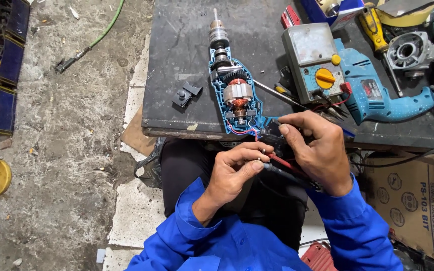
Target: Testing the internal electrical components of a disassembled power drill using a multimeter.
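Drill point(234, 93) work looks to us about midway: one half of the casing is off, so the gears, copper-wound motor and red and blue wiring lie bare in the blue shell. A black trigger part point(187, 94) sits apart on the bench point(177, 40), left of the drill. We judge the opening-up done, the checking of the wiring under way, and the refitting and closing of the casing yet to come.

Our left hand point(237, 170) pinches the probes point(272, 161) between thumb and bent fingers, their metal tips showing just past the fingertips, red and black leads running off to the right beneath the other hand. Our right hand point(317, 148) is curled over the drill's handle end at the bench's near edge, fingers gripping a small black part there; we cannot tell exactly what it is.

The drill lies flat on the dark bench, open side up. Its long axis runs almost straight away from us, chuck pointing to the far side, handle end overhanging the near edge towards our lap.

A meter point(313, 60) with a yellow dial stands just right of it, and beyond that a second blue drill point(377, 95).
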